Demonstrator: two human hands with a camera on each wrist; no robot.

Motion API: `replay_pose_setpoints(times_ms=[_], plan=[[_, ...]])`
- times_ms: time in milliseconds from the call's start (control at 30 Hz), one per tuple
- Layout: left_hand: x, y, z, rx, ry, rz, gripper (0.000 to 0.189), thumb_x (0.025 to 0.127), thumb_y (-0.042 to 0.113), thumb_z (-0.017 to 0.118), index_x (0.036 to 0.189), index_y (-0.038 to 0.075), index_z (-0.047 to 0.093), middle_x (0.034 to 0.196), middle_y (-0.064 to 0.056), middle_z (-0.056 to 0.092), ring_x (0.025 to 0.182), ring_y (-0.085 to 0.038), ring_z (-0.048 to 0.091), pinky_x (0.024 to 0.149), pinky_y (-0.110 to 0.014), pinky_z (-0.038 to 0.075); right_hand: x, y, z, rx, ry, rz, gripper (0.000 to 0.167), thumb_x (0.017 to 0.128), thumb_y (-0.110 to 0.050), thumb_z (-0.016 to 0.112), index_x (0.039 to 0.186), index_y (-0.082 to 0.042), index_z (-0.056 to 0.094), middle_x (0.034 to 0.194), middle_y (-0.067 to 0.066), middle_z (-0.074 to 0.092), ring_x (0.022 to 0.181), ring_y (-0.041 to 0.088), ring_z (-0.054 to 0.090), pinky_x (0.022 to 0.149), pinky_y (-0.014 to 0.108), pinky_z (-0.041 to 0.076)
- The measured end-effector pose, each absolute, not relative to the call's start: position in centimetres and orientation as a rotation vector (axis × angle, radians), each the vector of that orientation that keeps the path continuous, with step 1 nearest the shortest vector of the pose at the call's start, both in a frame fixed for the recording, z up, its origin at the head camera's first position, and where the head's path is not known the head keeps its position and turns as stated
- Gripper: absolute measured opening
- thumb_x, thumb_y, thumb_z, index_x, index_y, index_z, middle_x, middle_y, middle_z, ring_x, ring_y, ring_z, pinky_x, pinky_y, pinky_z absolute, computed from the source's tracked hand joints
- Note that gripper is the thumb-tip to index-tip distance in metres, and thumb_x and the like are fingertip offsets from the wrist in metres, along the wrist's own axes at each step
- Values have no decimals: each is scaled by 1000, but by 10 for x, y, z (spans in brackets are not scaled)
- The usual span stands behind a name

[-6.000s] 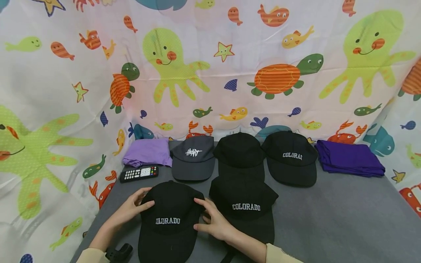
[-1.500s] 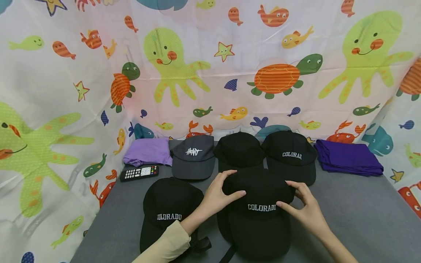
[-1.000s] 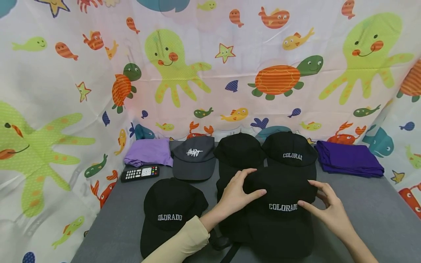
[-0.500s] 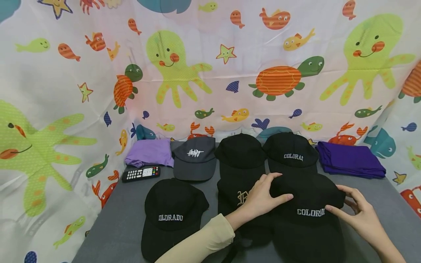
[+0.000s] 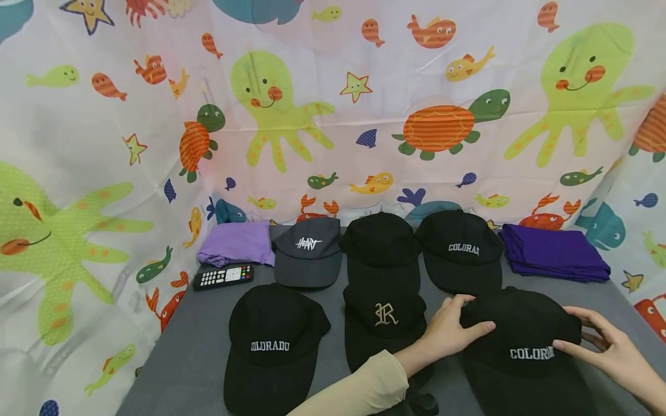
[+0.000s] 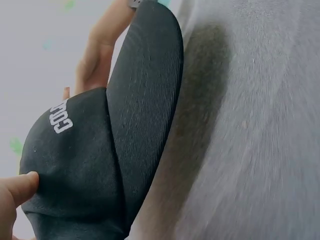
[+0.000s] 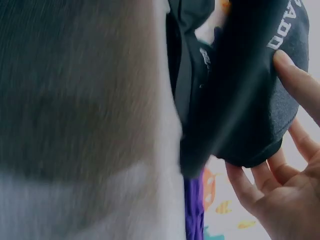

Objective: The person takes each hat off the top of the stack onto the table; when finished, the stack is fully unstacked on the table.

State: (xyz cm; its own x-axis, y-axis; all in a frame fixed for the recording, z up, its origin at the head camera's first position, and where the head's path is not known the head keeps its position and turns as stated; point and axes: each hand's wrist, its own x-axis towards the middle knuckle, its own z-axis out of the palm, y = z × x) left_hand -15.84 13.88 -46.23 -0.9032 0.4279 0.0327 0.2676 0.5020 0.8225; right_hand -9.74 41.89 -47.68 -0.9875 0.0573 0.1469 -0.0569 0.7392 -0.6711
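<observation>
Both my hands hold a black baseball cap point(image 5: 520, 323) lettered COLORADO at the front right of the table. My left hand point(image 5: 450, 329) grips the left side of its crown, and my right hand point(image 5: 606, 341) pinches the right side, thumb by the lettering. In the left wrist view, the cap point(image 6: 75, 165) hangs apart from the cloth, its brim above a shadow. In the right wrist view, fingers of the right hand point(image 7: 285, 190) reach under the crown's edge. Left of my hands lies a black cap with a gold R point(image 5: 386, 315), partly behind my forearm.
Another COLORADO cap point(image 5: 273, 323) lies front left. Along the back are a lilac folded cloth point(image 5: 236, 242), a grey HEART cap point(image 5: 307, 251), a plain black cap point(image 5: 380, 240), a third COLORADO cap point(image 5: 460, 251) and a purple folded cloth point(image 5: 554, 251). A remote point(image 5: 224, 277) lies at left.
My hands have left the front-left cap, taken the middle COLORADO cap and carried it right. The gold R cap beneath it is now uncovered.
</observation>
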Motion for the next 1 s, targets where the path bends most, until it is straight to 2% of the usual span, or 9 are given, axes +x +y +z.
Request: replay_pose_setpoints(times_ms=[100,167,267,333,433,500,700,933,1000], plan=[[-156,151,-469,563,2559,1383,52,83,47,64,128,27,49,109,9,51,91,-4,50,75,-20,43,-100,435,-487,-24,-2813,1052,66,82,-29,71,137,-17,37,111,-29,32,93,-21,27,68,10,36],[-156,158,-472,533,2549,1408,50,83,45,65,127,27,50,109,9,51,92,-4,50,76,-21,43,-102,446,-497,-40,-2807,1073,67,82,-29,71,138,-16,36,110,-30,31,92,-22,27,83,21,41],[-156,169,-474,502,2549,1436,47,82,42,66,125,30,51,109,10,50,93,-5,49,75,-21,43,-105,464,-512,-66,-2775,1104,70,82,-28,71,140,-16,34,110,-29,33,91,-21,29,95,43,36],[-156,176,-475,505,2571,1443,45,82,40,67,123,31,51,108,10,50,92,-5,49,75,-20,42,-107,476,-522,-81,-2736,1095,71,81,-25,72,141,-16,34,109,-29,34,90,-19,31,95,42,36],[-158,186,-477,544,2616,1442,44,82,38,67,122,30,51,106,10,49,89,-4,49,73,-17,40,-111,492,-534,-64,-2652,1063,69,79,-16,74,138,-16,39,106,-29,39,88,-16,37,76,11,40],[-159,193,-479,565,2636,1451,43,82,37,67,122,28,52,105,10,49,89,-4,48,73,-15,38,-113,499,-539,-10,-2568,1076,67,76,-4,75,135,-9,43,104,-27,44,87,-14,42,64,4,38],[-165,207,-488,549,2624,1516,41,83,33,65,122,26,52,108,9,49,92,-5,48,77,-16,39,-117,512,-544,73,-2420,1206,64,71,15,70,129,1,47,103,-24,51,87,-11,48,66,2,41],[-168,201,-492,613,2601,1428,54,84,33,65,134,23,45,119,6,46,102,-8,46,83,-19,41,-117,512,-540,-46,-2589,1101,65,82,-7,70,139,-9,39,107,-33,39,91,-21,38,66,1,38],[-168,197,-490,619,2593,1412,56,84,33,65,135,24,45,120,6,45,103,-8,44,84,-20,40,-116,506,-532,-63,-2634,1085,68,83,-12,70,142,-11,35,109,-37,34,93,-24,32,85,17,45]])
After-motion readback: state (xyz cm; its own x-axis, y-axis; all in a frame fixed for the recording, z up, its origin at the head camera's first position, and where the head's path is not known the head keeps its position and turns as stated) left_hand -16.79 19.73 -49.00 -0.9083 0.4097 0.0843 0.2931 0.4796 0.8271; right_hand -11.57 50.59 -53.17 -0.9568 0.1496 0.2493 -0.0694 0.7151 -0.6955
